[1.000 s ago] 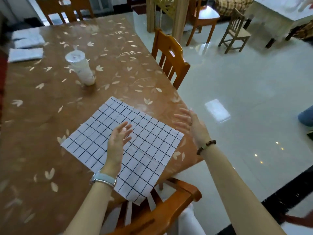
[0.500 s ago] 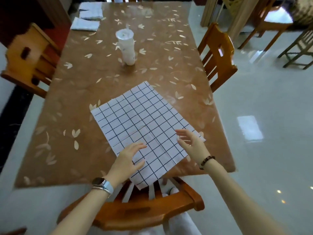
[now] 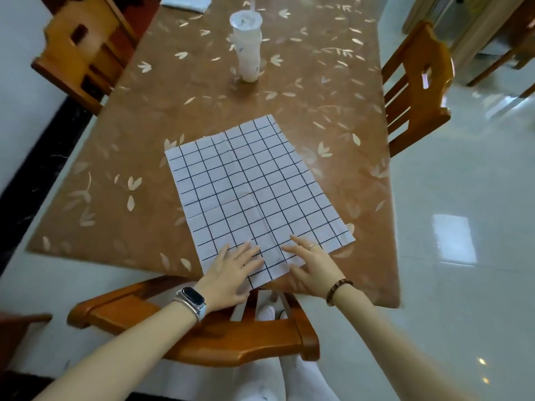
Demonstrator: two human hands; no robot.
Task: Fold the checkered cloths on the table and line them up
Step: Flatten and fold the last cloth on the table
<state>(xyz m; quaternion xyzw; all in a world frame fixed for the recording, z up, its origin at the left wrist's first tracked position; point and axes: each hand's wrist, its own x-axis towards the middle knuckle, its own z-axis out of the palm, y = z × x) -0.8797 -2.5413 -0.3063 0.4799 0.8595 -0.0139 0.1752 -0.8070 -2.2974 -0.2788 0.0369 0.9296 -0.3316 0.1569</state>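
A white cloth with a dark checkered grid [image 3: 252, 192] lies spread flat near the front edge of the brown leaf-patterned table [image 3: 139, 157]. Its near corner hangs slightly over the table edge. My left hand [image 3: 231, 273], with a watch on the wrist, rests flat on the cloth's near edge with fingers straight. My right hand [image 3: 311, 263], with a bead bracelet on the wrist, lies flat on the cloth just to the right, fingers spread. A folded white cloth [image 3: 186, 1] lies at the table's far end, cut off by the frame.
A tall white plastic cup [image 3: 247, 47] stands on the far middle of the table. Wooden chairs stand at the left [image 3: 78, 53], at the right [image 3: 417, 85], and right in front of me [image 3: 202, 322]. Glossy tiled floor lies to the right.
The view has swung so the cloth sits straighter in front of me. Both hands have moved closer together onto the cloth's near edge.
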